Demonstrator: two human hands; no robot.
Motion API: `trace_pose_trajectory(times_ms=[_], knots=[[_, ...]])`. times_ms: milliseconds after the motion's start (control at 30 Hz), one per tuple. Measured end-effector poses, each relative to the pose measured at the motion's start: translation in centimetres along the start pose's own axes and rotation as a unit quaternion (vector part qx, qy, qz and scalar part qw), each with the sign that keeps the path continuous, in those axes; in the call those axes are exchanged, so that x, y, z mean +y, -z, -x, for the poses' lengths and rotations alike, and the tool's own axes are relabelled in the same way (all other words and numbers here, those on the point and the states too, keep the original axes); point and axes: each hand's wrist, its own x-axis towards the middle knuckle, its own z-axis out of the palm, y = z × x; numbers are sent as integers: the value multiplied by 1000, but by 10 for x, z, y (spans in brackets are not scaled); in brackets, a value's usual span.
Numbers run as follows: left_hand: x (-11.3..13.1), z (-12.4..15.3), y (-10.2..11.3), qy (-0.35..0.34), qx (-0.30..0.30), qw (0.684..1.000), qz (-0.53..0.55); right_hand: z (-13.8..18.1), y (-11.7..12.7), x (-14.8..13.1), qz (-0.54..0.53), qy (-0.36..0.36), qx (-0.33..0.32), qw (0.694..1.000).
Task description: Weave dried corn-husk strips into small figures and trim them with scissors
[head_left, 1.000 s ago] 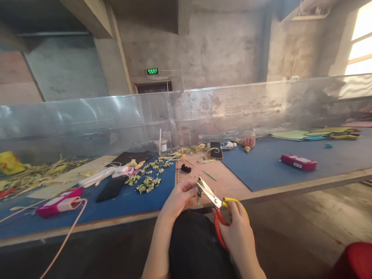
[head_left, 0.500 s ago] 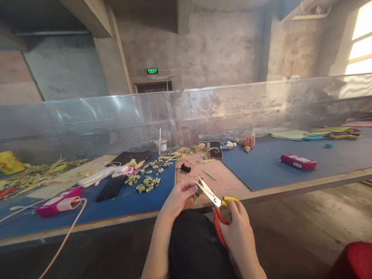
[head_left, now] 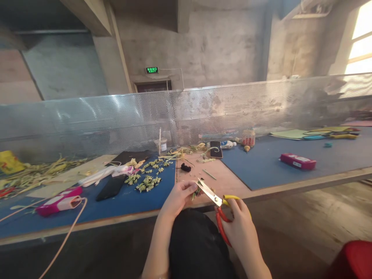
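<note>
While pinching a small, dark-green leafy sprig [head_left: 198, 191] in the left hand [head_left: 179, 198], gripping red-and-yellow-handled steel scissors [head_left: 216, 199] in the right hand [head_left: 240, 224]: apparently mid-trim, likely calling for a careful snip!

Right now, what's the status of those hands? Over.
Left hand pinching leafy sprig. Right hand holding scissors, slightly open. Dark clump beyond, out of the way.

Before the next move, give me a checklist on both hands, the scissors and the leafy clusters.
1. Right hand gripping the scissors by the handles: ok.
2. Left hand pinching the small plant piece: ok.
3. Blades parted: ok, slightly.
4. Tips well clear of the left hand: not ok, right beside its thumb in this view.
5. Blades touching the plant piece: cannot tell.
6. Leafy clusters apart from the scissors: ok.
</note>
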Motion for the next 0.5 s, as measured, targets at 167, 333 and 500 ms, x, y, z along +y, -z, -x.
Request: trace_pose_trajectory(times_ms=[167, 333, 500], knots=[[0, 1, 0, -1, -1, 1000, 15, 0, -1, 4, -8, 6, 7, 1000], [2, 2, 0, 8, -2, 1000, 10, 1, -5, 6, -39, -5, 14, 999], [2, 2, -1, 16, 18, 1000, 1, 1, -6, -2, -115, -54, 32, 991]])
